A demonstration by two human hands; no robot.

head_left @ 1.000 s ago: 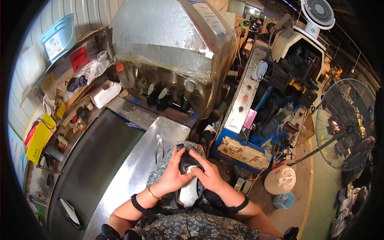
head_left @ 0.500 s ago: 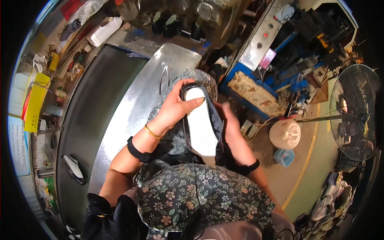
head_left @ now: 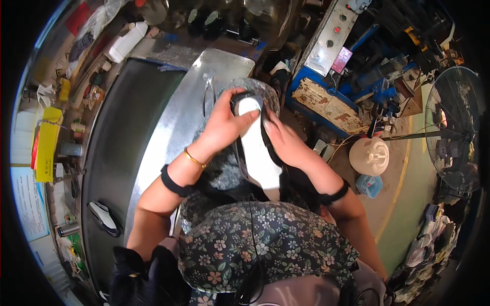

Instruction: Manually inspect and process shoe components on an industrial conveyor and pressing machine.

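Observation:
Over my lap I hold a dark shoe upper (head_left: 240, 160) sole side up, its white insole (head_left: 256, 148) facing me. My left hand (head_left: 224, 125) is closed round the far end of it, thumb pressed on the insole. Against its right edge lies my right hand (head_left: 288, 143), fingers together and gripping that side near the same end; some fingertips are hidden behind the shoe. Lasting pincers (head_left: 208, 92) rest on the metal table (head_left: 168, 132) just beyond my left hand.
To the left runs a dark belt (head_left: 127, 122) with another white-soled shoe (head_left: 104, 218) on it. A cluttered shelf with a yellow box (head_left: 48, 145) stands farther left. At right are a blue machine (head_left: 332, 104), a white jug (head_left: 368, 155) and a caged fan (head_left: 453, 127).
My right hand has come in from beside the shoe onto its right edge. The left hand keeps its hold, and the shoe's dark edge now lies closer to the insole.

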